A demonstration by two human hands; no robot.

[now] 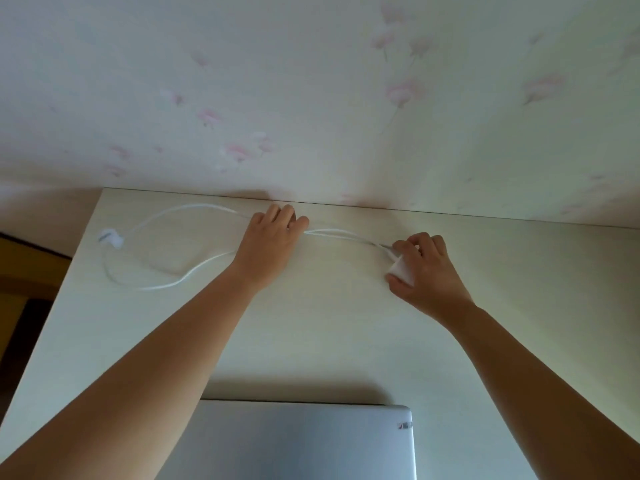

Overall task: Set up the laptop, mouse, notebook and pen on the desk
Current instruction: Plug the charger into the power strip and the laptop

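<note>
A silver laptop (294,441) lies closed at the near edge of the pale desk (346,334). A white cable (166,284) loops over the far left of the desk and ends in a small white connector (110,237). My left hand (268,240) grips the cable strands near the wall, fingers curled over them. My right hand (424,268) holds a white charger block (401,270) at the cable's other end. Mouse, notebook and pen are not in view.
The desk's far edge meets a wall with pale pink floral wallpaper (346,98). The left edge of the desk (59,282) drops to a dark brown floor (20,271).
</note>
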